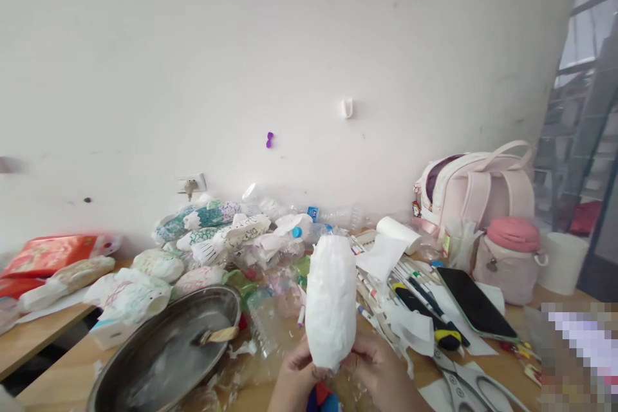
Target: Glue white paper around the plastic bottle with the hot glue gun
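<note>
Clearly, both the left hand (295,374) and right hand (374,360) pinch the white wrapped bottle (331,299) near its lower end, upright above the table (62,376), probably to spare its papered sides. Beside it, the metal basin (168,347) cradles a brush (217,335), handle on the rim, likely for easy grabbing.

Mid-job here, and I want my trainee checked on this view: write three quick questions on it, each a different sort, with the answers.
1. What do the left hand and right hand hold between them?
A) the scissors
B) the white papered form
C) the black-screened phone
2. True or false: the wooden-handled tool rests in the metal basin.
3. Fill in: the pink backpack stands on the person's ____ side.

Key: 1 B; 2 true; 3 right.
</note>
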`<state>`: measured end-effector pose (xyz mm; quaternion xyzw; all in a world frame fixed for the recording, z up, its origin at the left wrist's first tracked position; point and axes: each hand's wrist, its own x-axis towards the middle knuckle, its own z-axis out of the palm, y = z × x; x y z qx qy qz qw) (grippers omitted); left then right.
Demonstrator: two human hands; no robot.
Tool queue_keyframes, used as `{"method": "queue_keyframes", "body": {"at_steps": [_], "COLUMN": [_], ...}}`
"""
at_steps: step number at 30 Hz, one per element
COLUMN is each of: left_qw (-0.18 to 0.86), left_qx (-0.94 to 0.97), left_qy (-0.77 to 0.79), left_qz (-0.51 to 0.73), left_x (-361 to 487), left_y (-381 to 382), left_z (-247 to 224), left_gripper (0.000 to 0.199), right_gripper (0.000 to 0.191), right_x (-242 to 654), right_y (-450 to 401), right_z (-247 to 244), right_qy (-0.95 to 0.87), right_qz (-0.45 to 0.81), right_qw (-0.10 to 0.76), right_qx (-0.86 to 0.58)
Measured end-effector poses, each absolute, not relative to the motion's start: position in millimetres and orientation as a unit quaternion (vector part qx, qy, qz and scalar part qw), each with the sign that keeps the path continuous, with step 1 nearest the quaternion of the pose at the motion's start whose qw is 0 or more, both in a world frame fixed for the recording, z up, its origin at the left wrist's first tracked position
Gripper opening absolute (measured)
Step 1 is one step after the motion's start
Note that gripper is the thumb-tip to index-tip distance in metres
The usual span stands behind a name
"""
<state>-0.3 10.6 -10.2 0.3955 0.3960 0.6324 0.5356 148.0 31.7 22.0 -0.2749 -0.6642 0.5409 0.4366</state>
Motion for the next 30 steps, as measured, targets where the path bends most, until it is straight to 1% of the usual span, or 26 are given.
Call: {"method": "queue_keyframes", "body": {"at_steps": [3,6,9,11,13,16,18,20,23,27,30], "left_qw": [0.491,0.449,0.407,0.39,0.378,0.36,0.352,0.354,0.382,0.454,0.51], "left_qx": [0.452,0.499,0.533,0.54,0.542,0.553,0.561,0.565,0.563,0.521,0.476], "left_qy": [0.428,0.442,0.454,0.458,0.463,0.48,0.485,0.484,0.479,0.469,0.446], "left_qz": [0.61,0.595,0.587,0.589,0.591,0.579,0.571,0.566,0.554,0.549,0.56], "left_x": [-4,-6,-5,-5,-4,-2,-1,0,-1,-6,-11], "left_y": [11,11,9,8,7,4,3,2,1,4,8], "left_z": [-9,-6,-1,1,2,0,-1,-1,2,4,1], "left_gripper": [0.028,0.024,0.02,0.021,0.024,0.027,0.031,0.034,0.033,0.028,0.036], "right_gripper": [0.031,0.032,0.026,0.027,0.033,0.037,0.031,0.026,0.025,0.018,0.022], "right_x": [149,151,153,154,154,152,151,150,150,153,154], "right_y": [37,43,40,34,27,25,29,34,37,37,37], "right_z": [21,17,16,18,20,20,17,13,13,27,38], "right_qy": [-0.676,-0.692,-0.728,-0.755,-0.772,-0.771,-0.758,-0.748,-0.738,-0.733,-0.747], "right_qz": [0.526,0.5,0.452,0.406,0.371,0.383,0.401,0.402,0.404,0.447,0.458], "right_qw": [0.442,0.453,0.446,0.438,0.428,0.403,0.405,0.426,0.444,0.428,0.423], "right_qx": [-0.267,-0.257,-0.259,-0.271,-0.288,-0.311,-0.318,-0.311,-0.307,-0.281,-0.23]}}
